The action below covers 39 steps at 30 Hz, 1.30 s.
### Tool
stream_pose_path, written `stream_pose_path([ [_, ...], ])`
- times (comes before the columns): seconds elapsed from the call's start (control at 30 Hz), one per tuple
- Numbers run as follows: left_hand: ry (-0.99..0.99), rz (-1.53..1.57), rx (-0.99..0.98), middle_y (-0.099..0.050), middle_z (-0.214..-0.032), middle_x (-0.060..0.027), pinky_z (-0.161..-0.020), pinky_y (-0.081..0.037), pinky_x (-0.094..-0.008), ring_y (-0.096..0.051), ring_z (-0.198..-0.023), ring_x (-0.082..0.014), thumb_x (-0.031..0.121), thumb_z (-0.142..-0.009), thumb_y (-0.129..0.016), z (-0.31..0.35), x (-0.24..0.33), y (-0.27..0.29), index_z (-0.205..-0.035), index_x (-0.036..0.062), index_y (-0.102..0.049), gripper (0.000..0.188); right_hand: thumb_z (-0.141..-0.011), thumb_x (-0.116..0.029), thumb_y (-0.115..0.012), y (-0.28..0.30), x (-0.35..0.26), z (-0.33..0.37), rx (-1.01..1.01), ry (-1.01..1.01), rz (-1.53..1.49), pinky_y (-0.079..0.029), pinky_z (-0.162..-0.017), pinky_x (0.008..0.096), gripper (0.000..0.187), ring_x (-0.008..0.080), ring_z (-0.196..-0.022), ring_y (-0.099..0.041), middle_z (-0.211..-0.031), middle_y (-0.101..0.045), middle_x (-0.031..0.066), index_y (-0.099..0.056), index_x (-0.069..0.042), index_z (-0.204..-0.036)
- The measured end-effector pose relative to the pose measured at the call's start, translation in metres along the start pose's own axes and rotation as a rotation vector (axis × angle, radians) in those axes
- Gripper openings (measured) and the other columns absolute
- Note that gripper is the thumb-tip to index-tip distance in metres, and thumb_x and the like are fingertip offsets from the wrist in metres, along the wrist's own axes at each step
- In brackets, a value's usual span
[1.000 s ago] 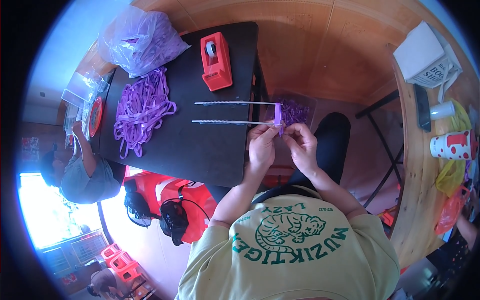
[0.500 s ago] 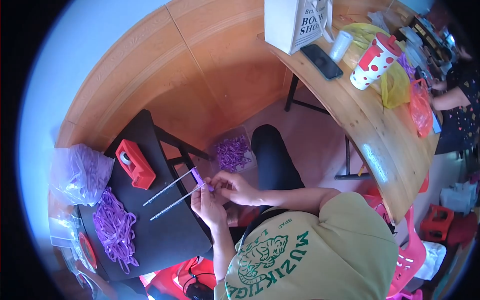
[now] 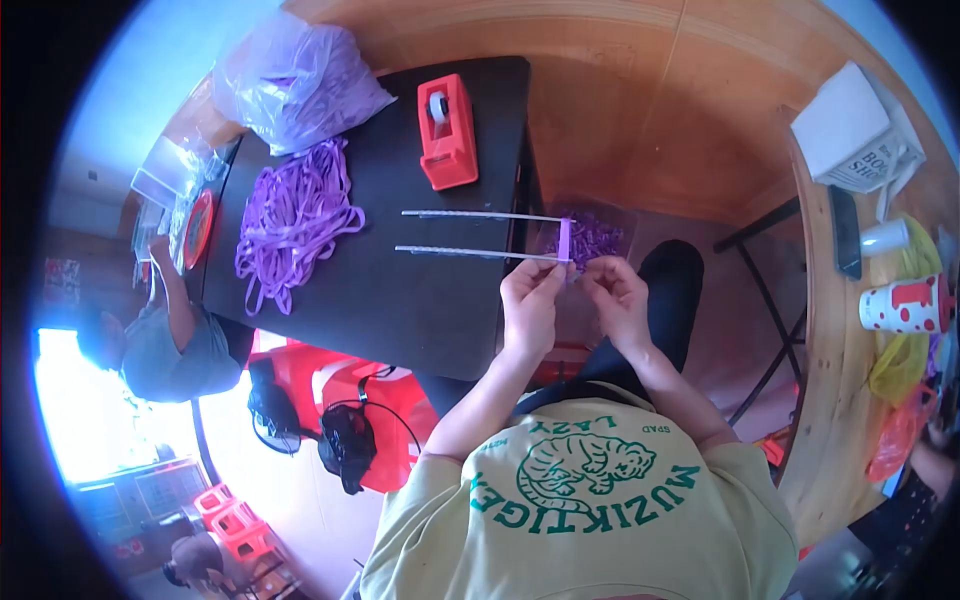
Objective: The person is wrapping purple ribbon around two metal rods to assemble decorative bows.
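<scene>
Two thin parallel metal rods (image 3: 470,251) stick out over the black table toward its right edge. A purple ribbon (image 3: 565,238) stretches across their right ends. My left hand (image 3: 530,305) is closed in a pinch on the ribbon at the near rod's tip. Close to its right, my right hand (image 3: 618,302) has its fingers pinched together by the ribbon's lower end; what lies between them is too small to make out. A heap of loose purple ribbon (image 3: 295,220) lies on the table's left part.
On the black table (image 3: 400,320) stand a red tape dispenser (image 3: 450,150) and a plastic bag of purple ribbon (image 3: 300,85). Below the hands' far side is a clear bin of purple pieces (image 3: 600,235). A wooden table (image 3: 825,440) curves along the right. Another person (image 3: 185,345) sits at left.
The view has swung left, so the black table now fills the middle and the wooden table sits at the right rim. Both hands stay at the rod ends, my right slightly farther from my left.
</scene>
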State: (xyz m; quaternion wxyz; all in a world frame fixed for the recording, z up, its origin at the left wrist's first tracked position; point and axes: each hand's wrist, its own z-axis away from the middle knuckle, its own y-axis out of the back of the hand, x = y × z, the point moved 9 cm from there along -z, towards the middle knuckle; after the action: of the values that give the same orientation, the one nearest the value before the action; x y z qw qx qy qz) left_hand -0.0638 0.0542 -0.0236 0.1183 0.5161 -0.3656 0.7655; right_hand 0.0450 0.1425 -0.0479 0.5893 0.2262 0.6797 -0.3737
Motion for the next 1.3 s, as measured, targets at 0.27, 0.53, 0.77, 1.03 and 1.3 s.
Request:
stream_pose_path([
  [0.27,0.061,0.126,-0.039,-0.065,-0.093,-0.0110,-0.079,-0.047,-0.0269,-0.062,-0.086,-0.0183,-0.004,-0.086,-0.052,0.002,-0.001,0.002,-0.094,-0.0023,-0.061,0.012,-0.085,0.005,-0.057,-0.002,-0.002,-0.002,-0.002,-0.018,-0.019,-0.042,-0.072,0.0189,0.021,0.0054,-0.080,-0.052,-0.088,-0.058,0.0002,-0.057,-0.002,-0.105],
  [0.53,0.202,0.236,-0.014,-0.065,-0.092,-0.0114,-0.079,-0.046,-0.0314,-0.062,-0.087,-0.0199,0.009,-0.088,-0.051,0.006,-0.001,-0.002,-0.092,0.0010,-0.062,0.014,-0.085,0.006,-0.057,0.002,-0.001,-0.006,0.003,-0.016,-0.016,-0.043,-0.072,0.0193,0.020,0.0058,-0.080,-0.053,-0.088,-0.059,0.0011,-0.057,-0.002,-0.104],
  [0.77,0.264,0.278,0.048,-0.066,-0.090,-0.0100,-0.077,-0.045,-0.0317,-0.061,-0.086,-0.0182,0.020,-0.092,-0.052,0.006,-0.004,-0.002,-0.089,0.0031,-0.061,0.020,-0.085,0.005,-0.056,0.009,-0.010,-0.010,0.042,-0.049,0.009,-0.044,-0.074,0.0205,0.019,0.0072,-0.081,-0.057,-0.087,-0.062,0.0031,-0.057,0.000,-0.103],
  [1.03,0.230,0.255,0.052,-0.065,-0.083,-0.0064,-0.070,-0.044,-0.0269,-0.060,-0.077,-0.0136,0.013,-0.089,-0.059,0.003,-0.004,-0.003,-0.085,0.0030,-0.062,0.012,-0.085,0.005,-0.058,0.010,-0.049,-0.033,0.030,0.095,0.123,-0.045,-0.072,0.0196,0.016,0.0069,-0.078,-0.058,-0.084,-0.063,0.0033,-0.057,0.001,-0.100],
  [1.3,0.091,0.161,0.115,-0.060,-0.067,-0.0008,-0.054,-0.037,-0.0194,-0.047,-0.059,-0.0045,0.010,-0.082,-0.070,-0.004,-0.007,0.001,-0.073,0.0019,-0.061,0.015,-0.086,-0.001,-0.061,-0.082,-0.118,-0.092,-0.248,0.249,0.368,-0.042,-0.069,0.0188,0.007,0.0038,-0.076,-0.053,-0.082,-0.061,0.0008,-0.061,0.002,-0.093],
])
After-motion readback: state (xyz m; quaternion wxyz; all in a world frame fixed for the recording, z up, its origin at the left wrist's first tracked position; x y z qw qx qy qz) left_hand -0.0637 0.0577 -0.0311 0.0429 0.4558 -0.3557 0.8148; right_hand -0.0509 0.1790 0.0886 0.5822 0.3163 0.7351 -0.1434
